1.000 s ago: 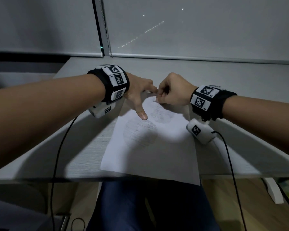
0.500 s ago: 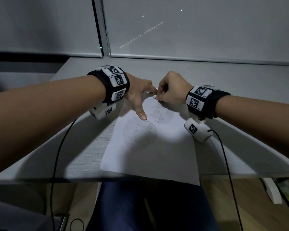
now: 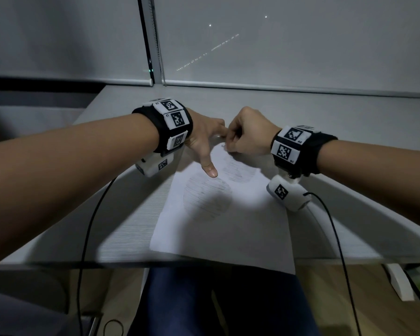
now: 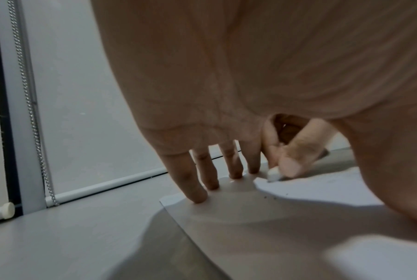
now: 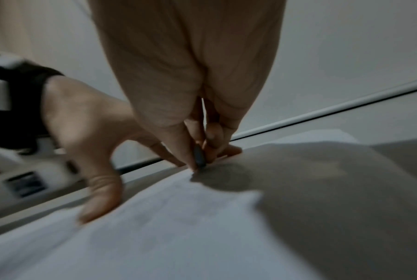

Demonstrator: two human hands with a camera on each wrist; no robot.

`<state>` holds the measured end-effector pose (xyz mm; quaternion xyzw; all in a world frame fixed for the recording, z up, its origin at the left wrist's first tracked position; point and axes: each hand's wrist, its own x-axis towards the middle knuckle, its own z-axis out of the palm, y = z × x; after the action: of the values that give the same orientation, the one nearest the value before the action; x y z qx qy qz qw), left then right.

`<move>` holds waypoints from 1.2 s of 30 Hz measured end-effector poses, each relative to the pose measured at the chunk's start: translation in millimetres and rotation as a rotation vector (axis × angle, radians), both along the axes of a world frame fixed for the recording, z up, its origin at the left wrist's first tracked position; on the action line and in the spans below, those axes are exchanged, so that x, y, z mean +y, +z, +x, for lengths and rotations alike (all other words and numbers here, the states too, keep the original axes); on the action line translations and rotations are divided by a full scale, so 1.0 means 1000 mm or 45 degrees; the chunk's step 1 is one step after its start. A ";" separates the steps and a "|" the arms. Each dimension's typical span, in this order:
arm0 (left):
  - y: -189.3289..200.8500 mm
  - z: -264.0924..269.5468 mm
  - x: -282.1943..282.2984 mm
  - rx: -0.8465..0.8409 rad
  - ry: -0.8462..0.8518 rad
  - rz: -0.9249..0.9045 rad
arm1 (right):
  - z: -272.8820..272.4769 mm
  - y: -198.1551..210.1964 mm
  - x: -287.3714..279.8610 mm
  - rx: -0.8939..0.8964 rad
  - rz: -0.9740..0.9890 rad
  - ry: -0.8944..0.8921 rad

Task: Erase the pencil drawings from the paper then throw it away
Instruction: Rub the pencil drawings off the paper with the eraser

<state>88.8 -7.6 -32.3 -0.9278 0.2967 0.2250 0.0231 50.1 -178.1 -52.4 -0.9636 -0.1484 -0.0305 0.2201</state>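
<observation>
Two shaded pencil ovals (image 3: 207, 198) mark the paper (image 3: 240, 229), apparently flat.

Your head camera looks forward and down from above the near table (image 3: 121, 238) edge, taking in both forearms, the whole paper (image 3: 228, 229) and the window blinds (image 3: 301, 44) at the far side. Your left wrist camera sits low under the left hand (image 4: 226, 85), very near the sheet, facing far and right. Your right wrist camera looks far and left, equally close. All three share the paper's far edge.
</observation>
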 end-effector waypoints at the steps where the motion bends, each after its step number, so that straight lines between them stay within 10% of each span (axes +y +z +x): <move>1: -0.001 0.001 0.000 0.006 0.010 -0.015 | -0.006 0.000 0.005 0.020 0.011 0.055; 11: 0.004 -0.004 0.000 0.008 -0.021 0.039 | 0.004 0.004 -0.016 -0.034 -0.089 -0.065; 18: 0.006 -0.006 -0.002 0.005 -0.027 0.087 | -0.030 0.004 -0.008 0.120 0.000 0.248; 36: 0.015 -0.014 -0.016 -0.030 -0.040 0.251 | -0.006 0.004 -0.034 -0.026 -0.085 -0.023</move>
<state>74.3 -23.6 -17.7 -0.9189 0.2872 0.2418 0.1215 43.9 -211.9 -48.3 -0.9714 -0.1428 -0.0374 0.1859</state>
